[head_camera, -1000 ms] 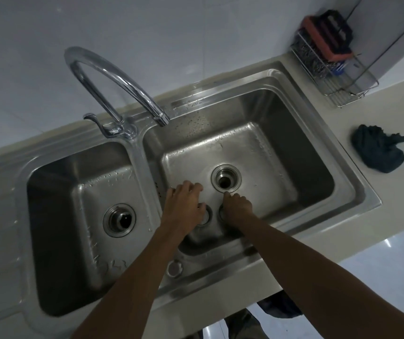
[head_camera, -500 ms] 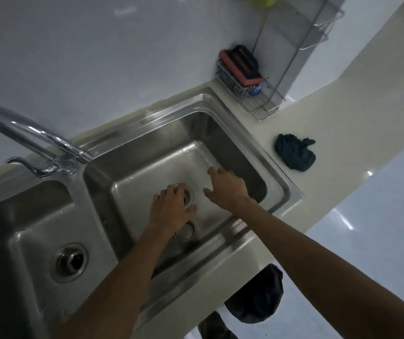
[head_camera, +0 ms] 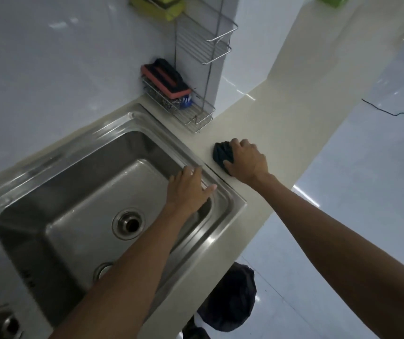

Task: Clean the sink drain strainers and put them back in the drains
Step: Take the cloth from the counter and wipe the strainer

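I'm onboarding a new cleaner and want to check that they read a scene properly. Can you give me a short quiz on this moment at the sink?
1. True or false: the right hand grips the dark cloth on the counter.
2. Where is the left hand? A: inside the drain. B: at the sink rim, fingers straight. C: on the faucet.
3. Short answer: is a strainer seated in the drain in the middle of this basin?

Key: 1 true. 2 B. 3 no, the drain is open.
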`<state>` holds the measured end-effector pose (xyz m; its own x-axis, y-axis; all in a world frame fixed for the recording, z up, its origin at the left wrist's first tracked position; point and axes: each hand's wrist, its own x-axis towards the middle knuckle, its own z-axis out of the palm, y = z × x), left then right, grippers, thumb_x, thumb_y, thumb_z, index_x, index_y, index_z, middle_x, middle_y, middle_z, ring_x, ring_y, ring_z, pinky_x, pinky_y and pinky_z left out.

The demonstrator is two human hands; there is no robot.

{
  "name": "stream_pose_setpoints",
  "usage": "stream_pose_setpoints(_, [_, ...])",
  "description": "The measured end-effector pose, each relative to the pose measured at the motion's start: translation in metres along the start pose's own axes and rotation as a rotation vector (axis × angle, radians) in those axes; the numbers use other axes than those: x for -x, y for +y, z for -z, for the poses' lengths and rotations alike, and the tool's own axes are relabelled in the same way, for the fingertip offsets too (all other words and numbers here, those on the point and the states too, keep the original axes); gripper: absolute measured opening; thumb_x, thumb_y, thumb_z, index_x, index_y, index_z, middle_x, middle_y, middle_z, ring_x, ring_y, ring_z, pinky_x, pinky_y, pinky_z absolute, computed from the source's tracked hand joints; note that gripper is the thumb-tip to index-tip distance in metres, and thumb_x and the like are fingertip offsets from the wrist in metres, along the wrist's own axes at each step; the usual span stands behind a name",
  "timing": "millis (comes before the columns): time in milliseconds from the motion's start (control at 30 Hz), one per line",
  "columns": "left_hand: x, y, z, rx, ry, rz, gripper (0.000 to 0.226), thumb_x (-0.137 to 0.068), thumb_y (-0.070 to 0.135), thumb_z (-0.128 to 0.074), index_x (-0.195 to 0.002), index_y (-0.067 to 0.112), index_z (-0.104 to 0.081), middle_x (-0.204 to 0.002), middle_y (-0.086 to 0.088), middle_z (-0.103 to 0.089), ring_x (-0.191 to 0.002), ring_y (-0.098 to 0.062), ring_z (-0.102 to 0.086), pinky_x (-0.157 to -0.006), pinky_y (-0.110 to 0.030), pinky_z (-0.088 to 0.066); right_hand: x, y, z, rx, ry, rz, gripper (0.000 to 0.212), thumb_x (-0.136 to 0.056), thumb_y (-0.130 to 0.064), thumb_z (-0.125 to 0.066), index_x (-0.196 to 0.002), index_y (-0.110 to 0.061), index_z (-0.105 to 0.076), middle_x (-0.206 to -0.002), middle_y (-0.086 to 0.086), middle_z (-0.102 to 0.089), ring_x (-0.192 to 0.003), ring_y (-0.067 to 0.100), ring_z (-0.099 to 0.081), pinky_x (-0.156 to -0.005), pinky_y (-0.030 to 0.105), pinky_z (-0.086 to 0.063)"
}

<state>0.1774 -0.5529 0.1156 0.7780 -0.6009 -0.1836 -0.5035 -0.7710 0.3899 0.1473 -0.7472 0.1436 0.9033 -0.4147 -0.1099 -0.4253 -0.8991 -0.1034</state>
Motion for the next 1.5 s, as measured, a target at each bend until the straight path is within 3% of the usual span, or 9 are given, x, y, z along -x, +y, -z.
stream_pose_setpoints(167, [0.004,-0.004,-0.011,-0.014,-0.049,0.023,0.073,-0.094,0.067,-0.049,-0.150,0.021,-0.038,-0.147,-0.010,-0.047,-0.132,-0.030,-0.048,-0.107,-0.048,-0.038,-0.010,0.009,-0.023,-0.064,-0.177,0.001,0.059,-0.098,-0.040,-0.054,-0.149,-0.020,-0.034,-0.152,0.011,-0.035,-0.129,0.042,-0.038,-0.096,0.054,-0.047])
stream_pose_setpoints(333, [0.037,-0.059,-0.013,-0.030,-0.142,0.140,0.064,-0.095,0.059,-0.052,-0.144,0.019,-0.044,-0.141,-0.011,-0.051,-0.127,-0.031,-0.050,-0.105,-0.046,-0.039,-0.009,0.004,-0.028,-0.107,-0.043,0.029,0.034,-0.102,-0.014,-0.043,-0.135,-0.010,-0.050,-0.128,0.016,-0.055,-0.113,0.042,-0.047,-0.087,0.047,-0.048])
stream_pose_setpoints(700, [0.126,-0.171,0.014,-0.147,-0.127,0.361,0.054,-0.095,0.050,-0.055,-0.141,0.022,-0.045,-0.134,-0.008,-0.052,-0.122,-0.030,-0.053,-0.101,-0.045,-0.039,0.059,-0.158,-0.047,-0.276,-0.027,0.420,0.033,-0.101,-0.020,-0.047,-0.130,-0.008,-0.056,-0.124,0.015,-0.060,-0.106,0.035,-0.057,-0.096,0.042,-0.045])
stream_pose_setpoints(800, [0.165,-0.202,-0.003,-0.200,-0.245,0.415,0.052,-0.098,0.046,-0.054,-0.142,0.020,-0.042,-0.134,-0.011,-0.052,-0.121,-0.031,-0.053,-0.099,-0.045,-0.041,0.087,-0.195,-0.065,-0.317,-0.090,0.473,0.030,-0.102,-0.022,-0.047,-0.127,-0.009,-0.056,-0.118,0.013,-0.060,-0.101,0.033,-0.057,-0.087,0.040,-0.047])
stream_pose_setpoints(933, [0.200,-0.229,-0.041,-0.174,-0.517,0.439,0.074,-0.095,0.034,-0.064,-0.156,0.028,-0.023,-0.152,-0.015,-0.032,-0.133,-0.037,-0.042,-0.108,-0.046,-0.041,0.117,-0.217,-0.087,-0.351,-0.205,0.457,0.031,-0.102,-0.025,-0.048,-0.130,-0.012,-0.055,-0.118,0.011,-0.060,-0.102,0.031,-0.056,-0.086,0.043,-0.052])
stream_pose_setpoints(1100, [0.190,-0.238,-0.079,-0.066,-0.578,0.495,0.083,-0.093,0.037,-0.068,-0.158,0.037,-0.016,-0.158,-0.017,-0.014,-0.139,-0.046,-0.031,-0.111,-0.050,-0.040,0.137,-0.214,-0.100,-0.393,-0.239,0.419,0.034,-0.100,-0.024,-0.052,-0.130,-0.010,-0.057,-0.117,0.012,-0.062,-0.100,0.031,-0.059,-0.087,0.042,-0.052])
stream_pose_setpoints(1267, [0.189,-0.244,-0.087,0.043,-0.296,0.469,0.058,-0.088,0.026,-0.072,-0.134,0.026,-0.037,-0.133,-0.012,-0.033,-0.115,-0.036,-0.052,-0.092,-0.045,-0.051,0.137,-0.211,-0.093,-0.429,-0.198,0.404,0.031,-0.097,-0.021,-0.056,-0.126,-0.009,-0.060,-0.109,0.013,-0.065,-0.094,0.029,-0.062,-0.082,0.040,-0.054])
stream_pose_setpoints(1400, [0.197,-0.250,-0.046,0.577,0.149,0.581,0.069,-0.064,0.012,-0.091,-0.112,0.030,-0.044,-0.109,0.002,-0.052,-0.089,-0.014,-0.059,-0.071,-0.021,-0.048,0.133,-0.222,-0.079,-0.476,-0.155,0.385,0.029,-0.096,-0.020,-0.059,-0.123,-0.010,-0.062,-0.106,0.011,-0.065,-0.089,0.027,-0.064,-0.078,0.035,-0.054])
stream_pose_setpoints(1500, [0.203,-0.253,-0.007,0.810,0.386,0.603,0.069,-0.063,0.012,-0.092,-0.112,0.029,-0.047,-0.107,0.011,-0.062,-0.095,-0.008,-0.065,-0.073,-0.023,-0.054,0.130,-0.239,-0.068,-0.533,-0.138,0.368,0.027,-0.095,-0.018,-0.061,-0.120,-0.010,-0.063,-0.105,0.010,-0.065,-0.089,0.026,-0.065,-0.079,0.034,-0.053])
